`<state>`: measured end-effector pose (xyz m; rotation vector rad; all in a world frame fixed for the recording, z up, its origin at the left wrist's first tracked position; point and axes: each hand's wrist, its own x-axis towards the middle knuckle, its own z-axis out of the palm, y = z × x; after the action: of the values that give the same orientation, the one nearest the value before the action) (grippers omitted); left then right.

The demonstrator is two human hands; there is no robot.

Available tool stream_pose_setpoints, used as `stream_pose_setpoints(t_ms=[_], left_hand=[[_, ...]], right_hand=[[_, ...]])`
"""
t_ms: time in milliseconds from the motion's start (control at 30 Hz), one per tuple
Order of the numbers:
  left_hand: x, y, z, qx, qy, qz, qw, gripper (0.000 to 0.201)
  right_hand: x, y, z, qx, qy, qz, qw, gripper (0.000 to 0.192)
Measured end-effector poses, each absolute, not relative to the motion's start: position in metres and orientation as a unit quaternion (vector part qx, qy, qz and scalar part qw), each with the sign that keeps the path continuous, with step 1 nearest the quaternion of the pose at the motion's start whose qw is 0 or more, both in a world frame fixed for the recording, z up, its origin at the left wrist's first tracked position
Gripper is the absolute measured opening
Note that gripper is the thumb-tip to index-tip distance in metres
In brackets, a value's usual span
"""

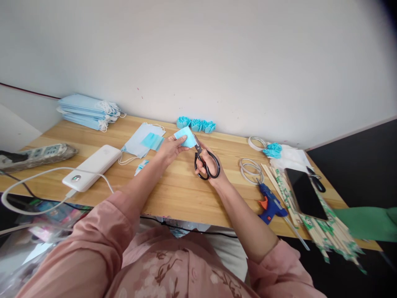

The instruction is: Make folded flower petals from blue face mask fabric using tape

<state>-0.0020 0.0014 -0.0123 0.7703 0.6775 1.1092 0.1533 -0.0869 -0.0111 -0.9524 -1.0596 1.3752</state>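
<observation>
Head view: glue gun, phone, perhaps chopsticks.

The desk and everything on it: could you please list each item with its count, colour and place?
Desk: one, light wood, against white wall.
Mask stack: one, pale blue, far left.
Loose masks: few, blue, left of hands.
Power bank: one, white, front left.
Power strip: one, grey, left edge.
Rosettes: three, turquoise, by wall.
Glue gun: one, blue, right.
Phone: one, black, on sticks.
Sticks: many, wooden, right.
Left hand: holds blue piece.
Right hand: holds black scissors.
</observation>
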Motion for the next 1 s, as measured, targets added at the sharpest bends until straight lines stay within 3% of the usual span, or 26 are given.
stream_pose_setpoints(t_ms=[467, 1000], left_hand=[[-0.005, -0.002, -0.003, 0.382, 0.324, 0.504, 0.704, 0.026], [-0.005, -0.003, 0.0, 0.41, 0.328, 0.512, 0.679, 0.032]], right_hand=[[0.159, -0.091, -0.005, -0.346, -0.475, 0.653, 0.478, 0.072], [0.16, -0.09, -0.006, -0.335, -0.482, 0.661, 0.467, 0.075]])
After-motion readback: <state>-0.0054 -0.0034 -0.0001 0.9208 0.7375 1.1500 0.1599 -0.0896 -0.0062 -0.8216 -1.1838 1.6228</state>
